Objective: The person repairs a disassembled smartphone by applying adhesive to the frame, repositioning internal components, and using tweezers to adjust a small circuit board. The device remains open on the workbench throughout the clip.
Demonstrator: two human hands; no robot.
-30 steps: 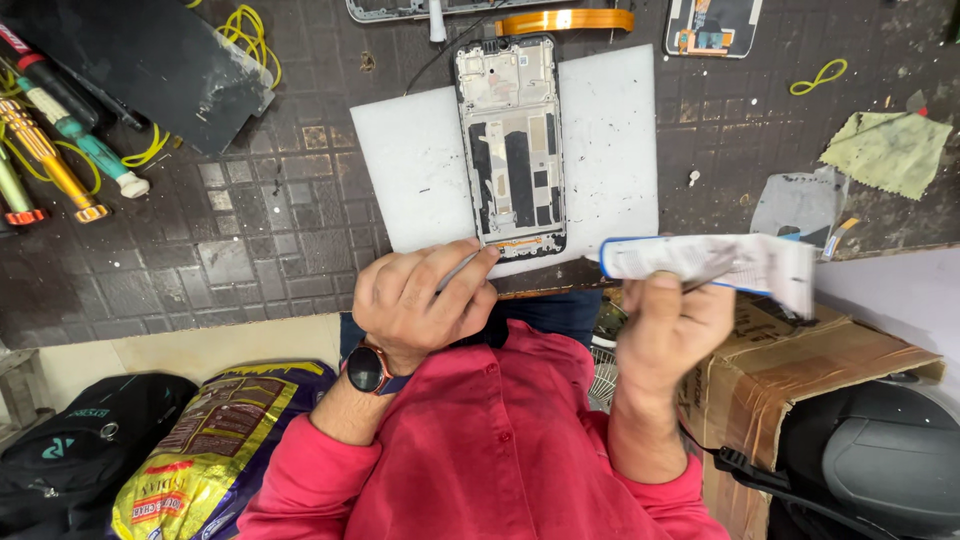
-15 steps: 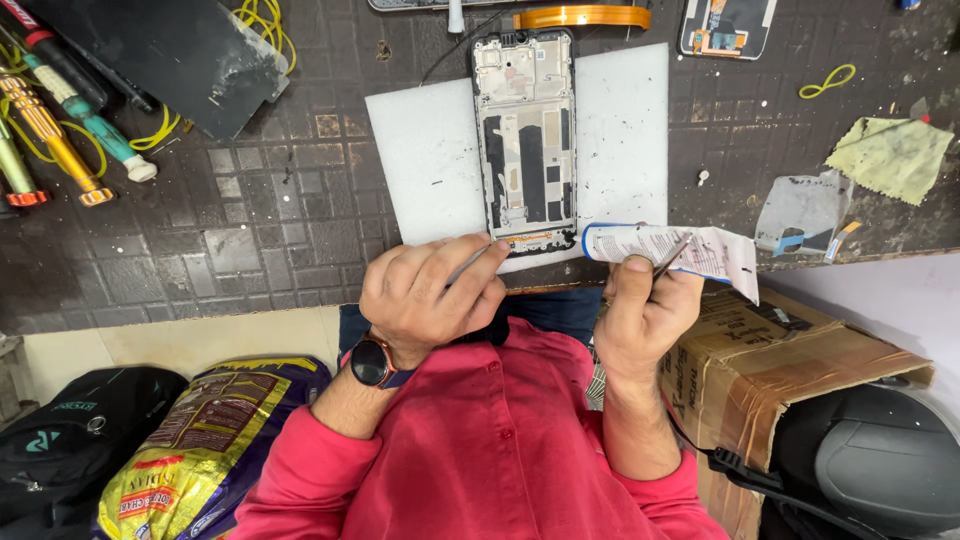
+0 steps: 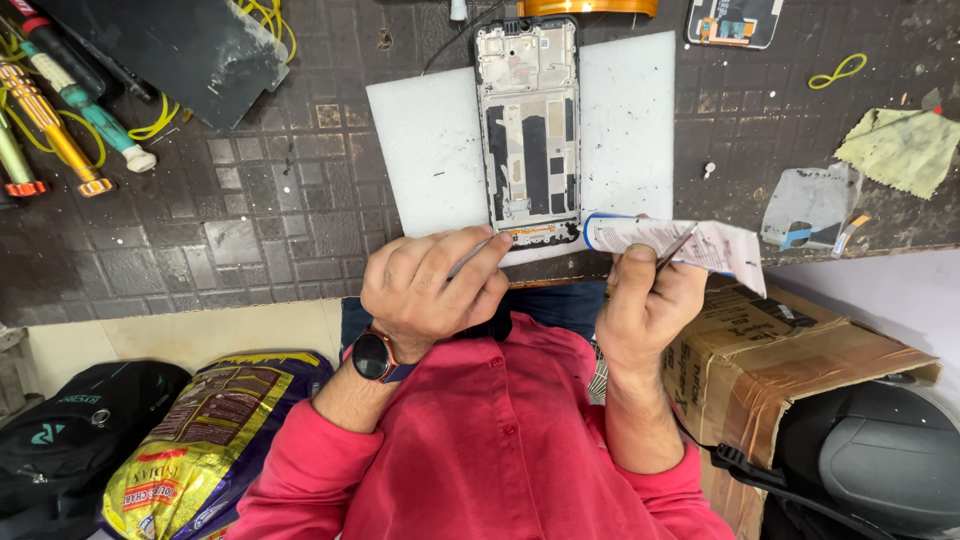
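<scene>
Left hand (image 3: 435, 290) pinches a thin metal tweezer (image 3: 468, 262) near the bare phone frame (image 3: 528, 130) lying on the white foam pad (image 3: 430, 140); right hand (image 3: 645, 300) grips a soft, crumpled white glue tube (image 3: 672, 242), light and squeezable, best held mid-body. Since the earlier frame, the tube has shifted leftward, closer to the frame's bottom edge.

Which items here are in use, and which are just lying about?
In use: phone frame on white foam pad; thin tool in left hand; glue tube in right hand.

Lying about: screwdrivers, yellow cloth, dark panel, cardboard box.
</scene>
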